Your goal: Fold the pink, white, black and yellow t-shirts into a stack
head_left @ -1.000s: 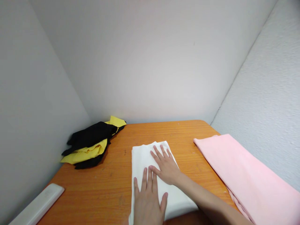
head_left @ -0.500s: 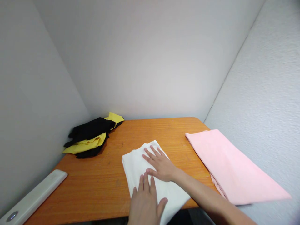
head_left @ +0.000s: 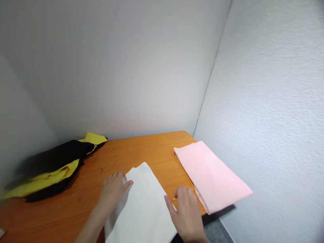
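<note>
A folded white cloth [head_left: 144,206] lies on the wooden table's near part, its lower end cut off by the frame. My left hand [head_left: 113,189] is at the cloth's left edge, thumb over the top and fingers curled at the side; a shaded fold shows beneath it. Along the right edge is my right hand [head_left: 186,211], with its thumb by the border and its bent fingers over the wood. A gap shows between that thumb and the fingers. What lies under both palms is hidden.
A folded pink cloth [head_left: 212,179] lies at the right, overhanging the table [head_left: 141,146]. Black and yellow fabric [head_left: 58,158] is heaped at the left. Walls stand behind and on both sides. The tip of a white object [head_left: 2,233] shows at the lower left.
Both hands were flat on top of the white cloth; they have moved apart to its left and right edges. The view has turned to the right.
</note>
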### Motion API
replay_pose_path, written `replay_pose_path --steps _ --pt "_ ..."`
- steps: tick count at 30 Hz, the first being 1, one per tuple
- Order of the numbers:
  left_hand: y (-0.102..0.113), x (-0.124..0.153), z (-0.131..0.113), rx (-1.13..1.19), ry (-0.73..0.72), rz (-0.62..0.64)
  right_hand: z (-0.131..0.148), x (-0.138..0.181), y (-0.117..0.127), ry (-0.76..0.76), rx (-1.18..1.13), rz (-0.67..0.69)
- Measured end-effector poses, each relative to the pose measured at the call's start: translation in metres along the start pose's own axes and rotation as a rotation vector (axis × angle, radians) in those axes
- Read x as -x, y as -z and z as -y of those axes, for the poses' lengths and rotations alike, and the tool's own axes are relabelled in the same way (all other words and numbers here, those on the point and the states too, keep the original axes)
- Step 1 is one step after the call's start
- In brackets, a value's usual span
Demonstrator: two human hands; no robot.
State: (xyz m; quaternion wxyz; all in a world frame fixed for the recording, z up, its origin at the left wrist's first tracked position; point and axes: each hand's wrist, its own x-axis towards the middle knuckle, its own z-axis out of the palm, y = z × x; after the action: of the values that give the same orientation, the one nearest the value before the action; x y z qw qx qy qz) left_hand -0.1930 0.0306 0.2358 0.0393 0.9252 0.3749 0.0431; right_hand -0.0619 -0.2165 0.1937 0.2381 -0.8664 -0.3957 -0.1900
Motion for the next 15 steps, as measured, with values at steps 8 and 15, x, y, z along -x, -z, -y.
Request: replay_pose_path --steps 8,15 --pt "-0.014 -0.015 -0.005 0.113 0.015 0.179 -0.029 0.051 -0.018 0.086 -0.051 0.122" --pt "-0.006 -0.002 -0.021 0.133 0.045 0.118 -0.019 0.035 0.007 -0.014 -0.394 0.224"
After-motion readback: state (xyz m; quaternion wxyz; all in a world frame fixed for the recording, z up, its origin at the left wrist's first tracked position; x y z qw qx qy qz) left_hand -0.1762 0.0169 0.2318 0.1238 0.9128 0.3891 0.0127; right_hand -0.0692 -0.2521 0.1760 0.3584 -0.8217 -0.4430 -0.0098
